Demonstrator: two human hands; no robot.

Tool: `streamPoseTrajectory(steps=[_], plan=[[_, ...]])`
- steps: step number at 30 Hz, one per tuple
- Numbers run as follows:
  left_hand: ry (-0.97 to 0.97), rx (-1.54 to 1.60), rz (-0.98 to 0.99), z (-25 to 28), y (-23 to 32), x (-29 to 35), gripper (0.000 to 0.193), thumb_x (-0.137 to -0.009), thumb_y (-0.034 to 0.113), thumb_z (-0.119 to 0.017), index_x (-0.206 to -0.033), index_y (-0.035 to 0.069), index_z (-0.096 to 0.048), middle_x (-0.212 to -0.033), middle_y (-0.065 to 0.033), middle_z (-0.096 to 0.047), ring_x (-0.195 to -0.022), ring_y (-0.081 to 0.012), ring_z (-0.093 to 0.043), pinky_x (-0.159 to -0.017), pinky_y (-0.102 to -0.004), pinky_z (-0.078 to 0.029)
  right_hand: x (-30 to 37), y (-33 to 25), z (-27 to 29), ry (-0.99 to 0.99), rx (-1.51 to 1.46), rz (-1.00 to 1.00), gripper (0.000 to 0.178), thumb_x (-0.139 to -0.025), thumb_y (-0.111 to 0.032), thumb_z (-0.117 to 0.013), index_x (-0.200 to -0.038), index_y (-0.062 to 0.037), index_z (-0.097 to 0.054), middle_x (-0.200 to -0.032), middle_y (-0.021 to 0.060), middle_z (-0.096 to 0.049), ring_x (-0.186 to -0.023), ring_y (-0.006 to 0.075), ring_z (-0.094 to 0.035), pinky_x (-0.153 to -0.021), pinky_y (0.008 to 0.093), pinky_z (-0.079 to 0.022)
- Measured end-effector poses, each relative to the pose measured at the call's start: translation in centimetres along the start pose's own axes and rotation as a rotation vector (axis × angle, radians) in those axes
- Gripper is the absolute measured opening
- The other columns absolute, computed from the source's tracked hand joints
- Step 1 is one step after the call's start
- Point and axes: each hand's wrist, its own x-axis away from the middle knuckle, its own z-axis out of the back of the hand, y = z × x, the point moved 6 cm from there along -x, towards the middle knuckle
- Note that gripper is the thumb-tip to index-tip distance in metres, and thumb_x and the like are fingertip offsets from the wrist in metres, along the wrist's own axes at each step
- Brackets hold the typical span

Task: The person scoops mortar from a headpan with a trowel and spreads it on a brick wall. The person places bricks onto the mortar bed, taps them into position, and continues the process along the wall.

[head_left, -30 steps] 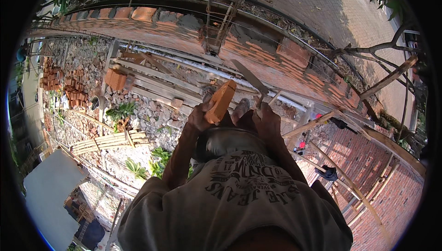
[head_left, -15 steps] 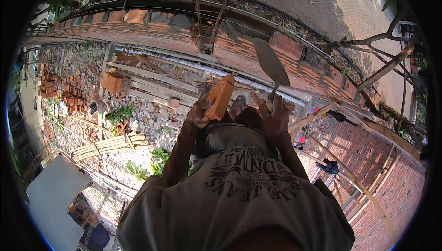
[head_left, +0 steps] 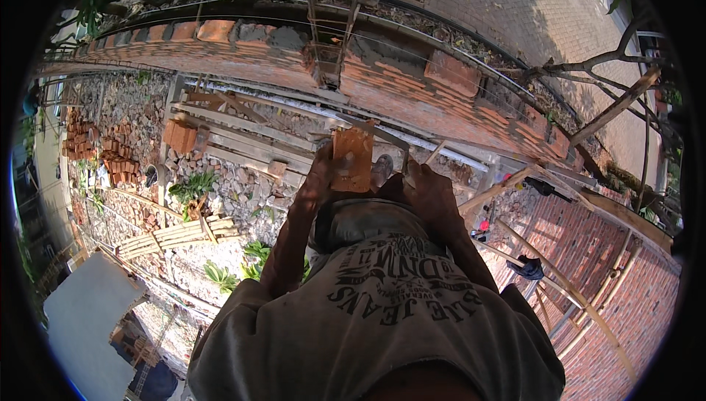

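My left hand (head_left: 318,171) grips an orange brick (head_left: 354,157) by its left side, its broad face turned up toward me. In my right hand (head_left: 430,193) is the handle of a trowel (head_left: 382,133), its blade seen nearly edge-on. The blade reaches leftward across the far end of the brick; whether it touches I cannot tell. Beyond both hands runs a partly built brick wall (head_left: 412,96), with grey mortar (head_left: 382,49) spread on its top beside a laid brick (head_left: 452,73).
Wooden planks (head_left: 250,140) lie to the left of my hands, with bricks (head_left: 179,134) on them. Further left are brick piles (head_left: 110,147) and bamboo poles (head_left: 176,233). Upright poles (head_left: 346,26) stand in the wall's gap. A string line (head_left: 401,48) runs along the wall top.
The trowel has swung left and down from over the wall to the brick, its blade turning edge-on. My left hand has rotated the brick so its broad face shows.
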Motion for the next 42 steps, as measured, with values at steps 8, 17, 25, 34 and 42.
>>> streamPoseTrajectory(steps=[8,17,25,34,42], plan=[[0.081,-0.241,-0.042,2.2,-1.6,-1.1,0.047,-0.080,0.024,-0.063,-0.119,-0.001,-0.053,-0.104,-0.0103,-0.059,-0.098,-0.0251,-0.058,-0.090,-0.0388,-0.048,0.3,-3.6,3.8,0.492,-0.105,0.373,0.029,-0.083,-0.013,-0.068,-0.104,0.0029,-0.056,-0.090,0.0215,-0.063,-0.079,0.0375,-0.065,-0.064,0.0419,-0.052],[0.044,-0.299,0.056,2.7,-2.9,-0.2,0.046,-0.074,0.019,-0.067,-0.112,-0.003,-0.057,-0.120,-0.0162,-0.053,-0.103,-0.0257,-0.059,-0.087,-0.0371,-0.050,0.7,-0.4,3.2,0.446,-0.124,0.109,0.023,-0.083,-0.011,-0.068,-0.097,0.0029,-0.056,-0.085,0.0193,-0.061,-0.073,0.0360,-0.064,-0.064,0.0426,-0.052],[-0.026,-0.542,-0.203,0.8,-0.8,-0.8,0.056,-0.082,0.028,-0.060,-0.128,-0.002,-0.050,-0.119,-0.0133,-0.053,-0.109,-0.0249,-0.052,-0.095,-0.0346,-0.042,-2.0,0.9,0.9,0.034,0.013,-0.124,0.027,-0.087,-0.018,-0.063,-0.102,0.0026,-0.053,-0.090,0.0226,-0.062,-0.077,0.0394,-0.065,-0.070,0.0451,-0.052],[0.055,-0.487,-0.140,0.1,0.6,-0.9,0.058,-0.075,0.019,-0.065,-0.126,-0.003,-0.051,-0.110,-0.0118,-0.062,-0.099,-0.0222,-0.059,-0.088,-0.0349,-0.048,-0.1,3.2,-2.9,-0.177,0.101,-0.048,0.025,-0.086,-0.013,-0.060,-0.104,0.0034,-0.052,-0.082,0.0225,-0.061,-0.075,0.0381,-0.065,-0.067,0.0463,-0.050],[-0.110,0.354,0.161,-3.5,0.9,-0.2,0.071,-0.078,0.021,-0.067,-0.139,-0.003,-0.038,-0.126,-0.0179,-0.054,-0.112,-0.0310,-0.058,-0.095,-0.0447,-0.049,3.4,11.0,-7.8,-0.098,-0.159,-0.288,0.050,-0.081,-0.025,-0.066,-0.119,0.0013,-0.048,-0.088,0.0235,-0.064,-0.076,0.0346,-0.066,-0.067,0.0435,-0.051]])
